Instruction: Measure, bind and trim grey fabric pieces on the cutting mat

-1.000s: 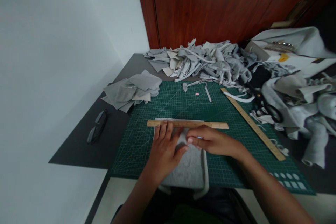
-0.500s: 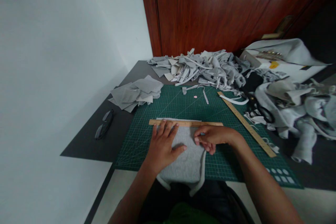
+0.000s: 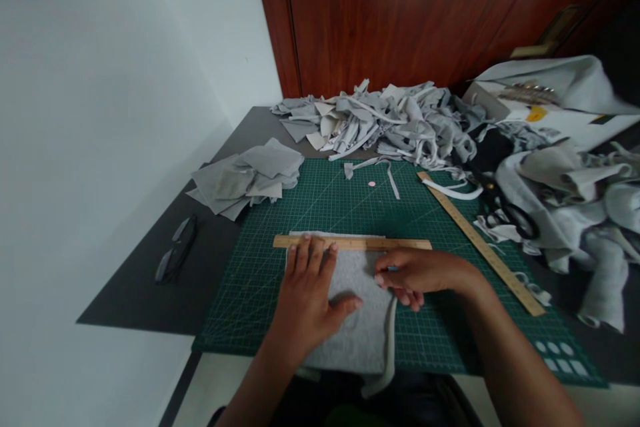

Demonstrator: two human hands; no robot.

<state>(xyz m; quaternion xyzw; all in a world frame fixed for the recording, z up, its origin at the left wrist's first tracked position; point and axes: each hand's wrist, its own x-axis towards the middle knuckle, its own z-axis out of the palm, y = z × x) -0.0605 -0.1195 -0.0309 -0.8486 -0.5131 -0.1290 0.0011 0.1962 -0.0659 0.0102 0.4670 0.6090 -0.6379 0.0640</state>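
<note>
A piece of light grey knit fabric (image 3: 357, 340) lies on the green cutting mat (image 3: 240, 307), its right edge curled and its lower end hanging over the mat's front edge. Across its upper part rests a wooden ruler (image 3: 360, 243), with a thin strip of fabric showing beyond it. My left hand (image 3: 310, 300) is spread flat on the fabric, fingertips on the ruler, thumb pointing right. Just below the ruler's right half, my right hand (image 3: 417, 273) is closed in a pinch over the fabric's right side. Whatever is between those fingers, if anything, is hidden.
Grey fabric pieces (image 3: 245, 177) are stacked at left, above eyeglasses (image 3: 176, 250). A heap of scraps (image 3: 395, 120) lies at the back. On the right are a second wooden ruler (image 3: 480, 240), black-handled scissors (image 3: 517, 217), more fabric (image 3: 565, 207) and a white box (image 3: 530, 110).
My view has shifted slightly closer to the mat. Both hands keep about the same place and pose on the fabric and ruler.
</note>
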